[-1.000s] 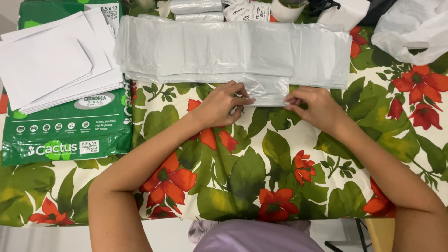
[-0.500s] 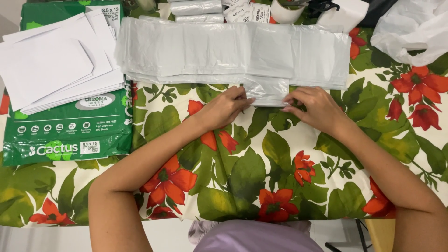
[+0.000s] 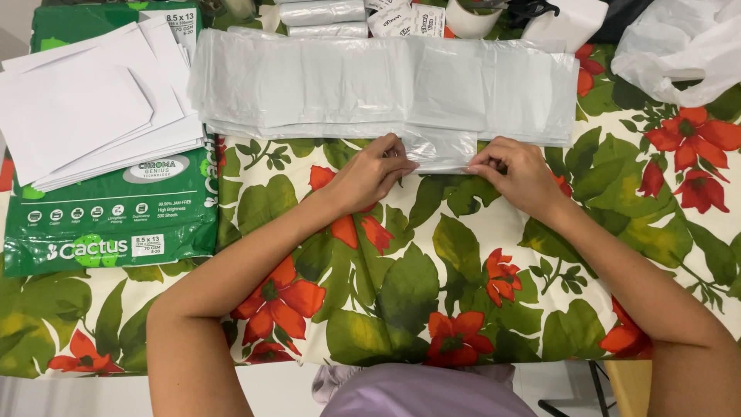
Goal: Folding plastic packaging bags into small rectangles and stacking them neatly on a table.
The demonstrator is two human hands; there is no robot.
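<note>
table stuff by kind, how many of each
hands: 2, left, right, both pinching the small clear bag
clear bag piles: 1
green paper packs: 1
loose white sheet stacks: 1
tape rolls: 1
Total: 7

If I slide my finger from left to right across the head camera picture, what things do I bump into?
White paper sheets on a green paper pack → left hand → small clear plastic bag → right hand → crumpled white bag.
</note>
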